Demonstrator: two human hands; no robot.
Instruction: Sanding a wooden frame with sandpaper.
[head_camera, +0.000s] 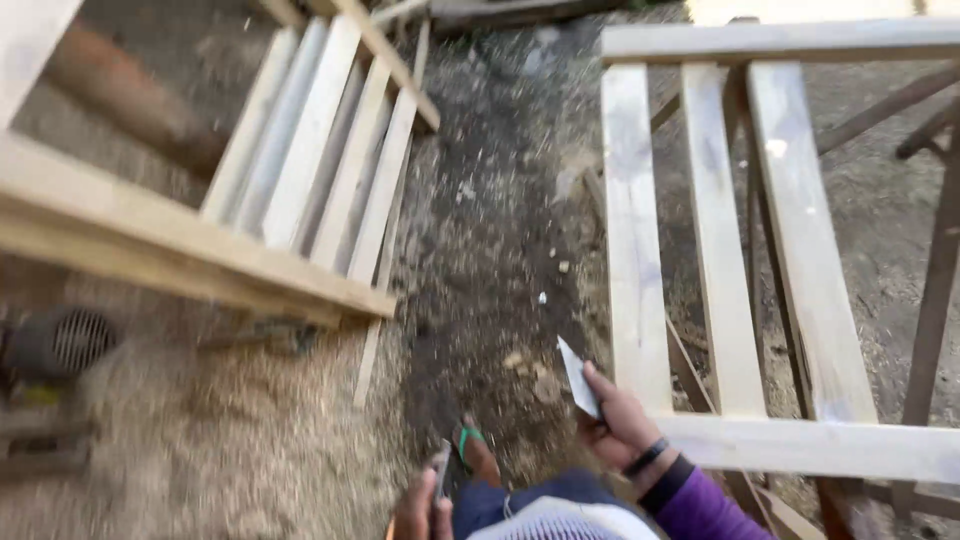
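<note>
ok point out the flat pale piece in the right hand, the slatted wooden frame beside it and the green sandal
flat pale piece (578, 378), head view, on the middle of its flat face above the right hand (622, 418)
slatted wooden frame (720, 250), head view, on its middle slat
green sandal (468, 438), head view, on the strap over the foot

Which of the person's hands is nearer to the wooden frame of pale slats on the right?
Right. The right hand, holding a small flat grey piece, is just beside the wooden frame, near its lower rail. The left hand is further away, at the bottom edge, holding a thin object.
</note>
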